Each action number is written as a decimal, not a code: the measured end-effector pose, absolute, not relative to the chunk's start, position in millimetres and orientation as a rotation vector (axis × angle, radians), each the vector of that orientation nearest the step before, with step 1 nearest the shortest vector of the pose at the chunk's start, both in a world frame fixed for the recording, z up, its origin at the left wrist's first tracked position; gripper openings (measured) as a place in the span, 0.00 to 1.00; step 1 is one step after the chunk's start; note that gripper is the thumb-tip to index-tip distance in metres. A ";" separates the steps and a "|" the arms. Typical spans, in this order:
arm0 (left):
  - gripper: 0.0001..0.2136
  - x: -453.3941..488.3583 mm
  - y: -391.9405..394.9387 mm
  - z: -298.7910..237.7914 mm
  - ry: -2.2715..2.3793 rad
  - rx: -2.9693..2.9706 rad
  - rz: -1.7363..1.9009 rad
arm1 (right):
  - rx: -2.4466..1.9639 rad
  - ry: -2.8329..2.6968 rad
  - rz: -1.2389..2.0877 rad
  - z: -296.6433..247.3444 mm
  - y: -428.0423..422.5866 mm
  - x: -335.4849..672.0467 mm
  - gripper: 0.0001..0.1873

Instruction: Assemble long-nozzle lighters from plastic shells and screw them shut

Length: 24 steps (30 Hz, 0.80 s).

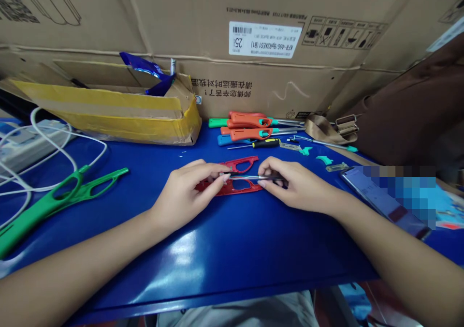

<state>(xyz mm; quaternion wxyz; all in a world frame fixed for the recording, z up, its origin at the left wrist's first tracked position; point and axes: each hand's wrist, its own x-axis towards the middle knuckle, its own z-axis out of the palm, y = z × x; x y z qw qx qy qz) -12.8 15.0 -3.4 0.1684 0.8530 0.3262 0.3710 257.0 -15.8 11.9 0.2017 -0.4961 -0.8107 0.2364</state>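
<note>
My left hand (188, 186) is closed, thumb and forefinger pinching thin wires (244, 177) near a small dark part. Facing it, my right hand (290, 182) is closed around a thin dark rod (272, 178), whose near end meets the wires between my hands. Its exact kind cannot be made out. Beneath both hands lie two red lighter casing halves (250, 164), with looped trigger openings; my left fingers partly cover them. Behind them sit several assembled orange lighters (246, 133) with metal tubes, and a black-and-yellow screwdriver (266, 143).
Green casing halves (65, 196) and white cables (54, 141) occupy the left. A taped cardboard box (126, 116) stands at the back left, before a large carton (213, 41). Teal trigger pieces (324, 160) and a phone (384, 201) lie at right, near a brown bag (398, 104).
</note>
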 end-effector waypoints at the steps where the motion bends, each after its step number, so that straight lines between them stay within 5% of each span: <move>1: 0.07 -12.8 14.7 -2.7 0.925 2.424 1.065 | -1.350 -2.311 0.695 12.7 -16.6 257.7 0.04; 24: 0.11 -15.5 19.9 -10.5 0.837 2.566 0.766 | -1.371 -2.559 0.447 20.4 -14.3 269.0 0.07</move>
